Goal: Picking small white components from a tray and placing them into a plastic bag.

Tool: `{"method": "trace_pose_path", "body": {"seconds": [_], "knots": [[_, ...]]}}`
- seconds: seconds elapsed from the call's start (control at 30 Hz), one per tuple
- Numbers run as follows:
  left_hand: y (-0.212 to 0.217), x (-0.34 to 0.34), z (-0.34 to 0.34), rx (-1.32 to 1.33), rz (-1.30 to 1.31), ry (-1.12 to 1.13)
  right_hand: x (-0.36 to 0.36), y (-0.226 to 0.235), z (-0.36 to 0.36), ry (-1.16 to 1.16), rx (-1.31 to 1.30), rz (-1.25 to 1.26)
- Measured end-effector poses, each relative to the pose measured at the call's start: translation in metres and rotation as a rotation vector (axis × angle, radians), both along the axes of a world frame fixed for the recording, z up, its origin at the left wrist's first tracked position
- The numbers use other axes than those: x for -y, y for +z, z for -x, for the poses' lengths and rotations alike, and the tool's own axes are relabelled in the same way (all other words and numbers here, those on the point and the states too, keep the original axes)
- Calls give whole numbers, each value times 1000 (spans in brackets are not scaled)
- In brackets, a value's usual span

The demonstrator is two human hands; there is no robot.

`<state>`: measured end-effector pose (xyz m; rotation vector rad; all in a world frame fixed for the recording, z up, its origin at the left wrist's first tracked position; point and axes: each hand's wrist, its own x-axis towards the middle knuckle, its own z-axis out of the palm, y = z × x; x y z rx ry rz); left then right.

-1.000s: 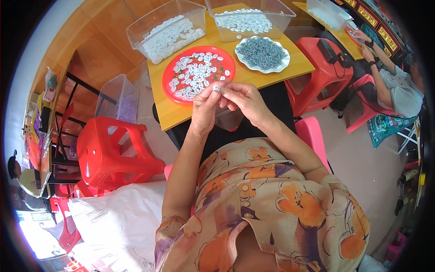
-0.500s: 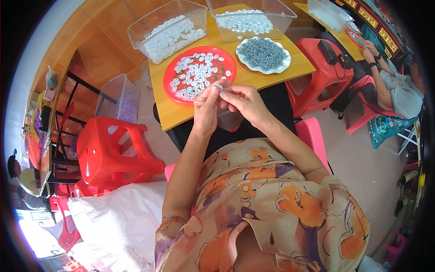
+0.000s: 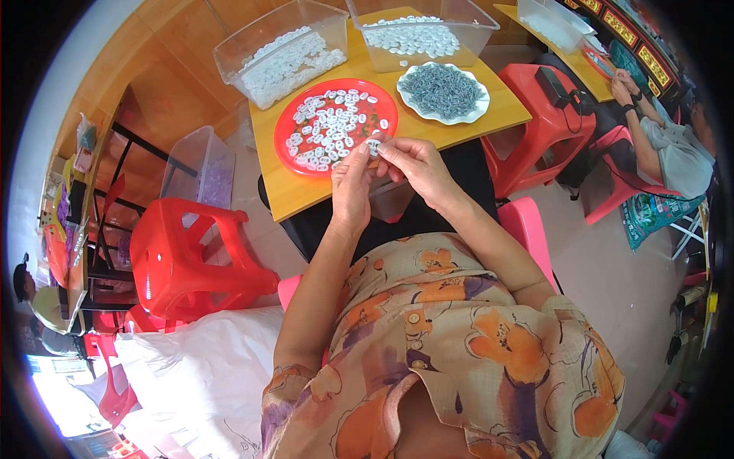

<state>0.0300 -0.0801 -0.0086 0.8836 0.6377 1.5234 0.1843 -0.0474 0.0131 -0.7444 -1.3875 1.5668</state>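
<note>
Now the white piece has turned, its dark marks plainer than a moment ago, so it's still being worked in hand, w/ L hand & R hand clamped on it by the fingertips, piece btwn them, approx. over red tray's near-right rim.

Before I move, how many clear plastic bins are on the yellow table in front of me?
2: the left bin behind the round red tray; the right bin behind the scalloped white plate. Any beyond the picture's top edge can't be seen.
</note>
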Motion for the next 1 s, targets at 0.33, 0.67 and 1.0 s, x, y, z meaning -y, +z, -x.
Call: {"method": "trace_pose_path", "body": {"seconds": [0.33,0.67,1.0], "knots": [[-8,-2,0,-54,95,100,-7,-10,-2,-1,15,5],[-15,-6,-2,-297,140,328,-28,-24,-15,-195,199,-147],[-18,-3,-11,-283,100,250,-51,-44,-13,-51,-19,89]]}}
